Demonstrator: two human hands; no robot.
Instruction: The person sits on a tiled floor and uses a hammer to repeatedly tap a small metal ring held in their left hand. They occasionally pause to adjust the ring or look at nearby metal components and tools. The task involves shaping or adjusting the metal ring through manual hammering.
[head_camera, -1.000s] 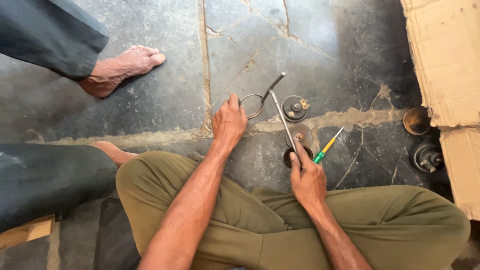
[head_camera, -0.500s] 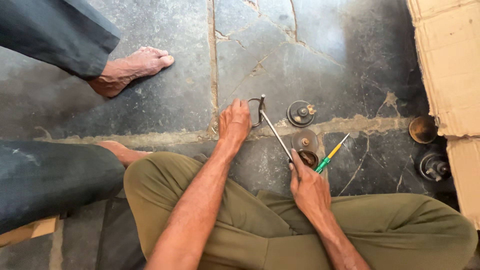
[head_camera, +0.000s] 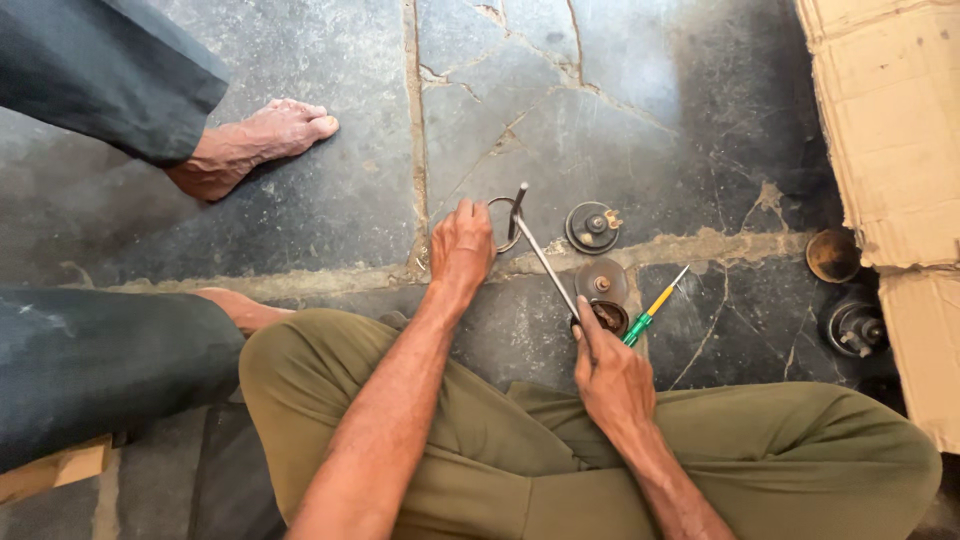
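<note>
Left hand (head_camera: 462, 243) stretched forward over cracked dark stone floor (head_camera: 330, 200), fingers curled down onto thin grey metal ring (head_camera: 503, 224), pinning it flat; thumb side hidden, so a full grasp cannot be confirmed, only firm fingertip contact. Right hand (head_camera: 610, 372) lower down, close to crossed legs in olive trousers (head_camera: 480, 450), closed around near end of long slim grey metal rod (head_camera: 545, 255), index finger laid along the shaft. Rod slanted up and left from right hand to ring, its short bent tip standing just at ring's right rim, beside left fingertips.

Judged good practice here: ring kept pressed flat against floor, rod tip seated squarely against the rim, pressure applied gently so the tip does not skid off toward the fingers.

Ring resting on pale mortar seam across middle of floor, directly under and just right of left hand, well ahead of right hand. Small dark round metal cup (head_camera: 609, 318) touching right hand's fingertips. Green and yellow screwdriver (head_camera: 652, 308) just right of that, angled up to the right. Two dark round metal discs with centre studs (head_camera: 592, 227) (head_camera: 600, 282) near the rod's right side. Rusty round cap (head_camera: 832, 256) and black round fitting (head_camera: 853, 326) near floor's right edge, beside brown cardboard (head_camera: 890, 130). Another person's bare foot (head_camera: 255, 145) near floor's upper left.
</note>
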